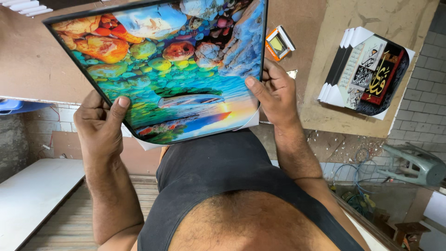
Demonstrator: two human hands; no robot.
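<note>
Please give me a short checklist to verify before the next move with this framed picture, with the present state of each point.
1. Left hand grips the framed picture at its near left corner: ok.
2. Right hand grips the near right corner: ok.
3. Print sits flat in the frame: not ok, white backing sheet sticks out at the bottom edge.
4. Small orange box lies apart from the frame: ok.
5. Stack of frames lies apart, on the board: ok.
6. Back of the frame: cannot tell.

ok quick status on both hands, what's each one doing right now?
Left hand: closed on the lower left edge of the framed picture, thumb on its front.
Right hand: closed on the picture's lower right edge, thumb on its front.
</note>
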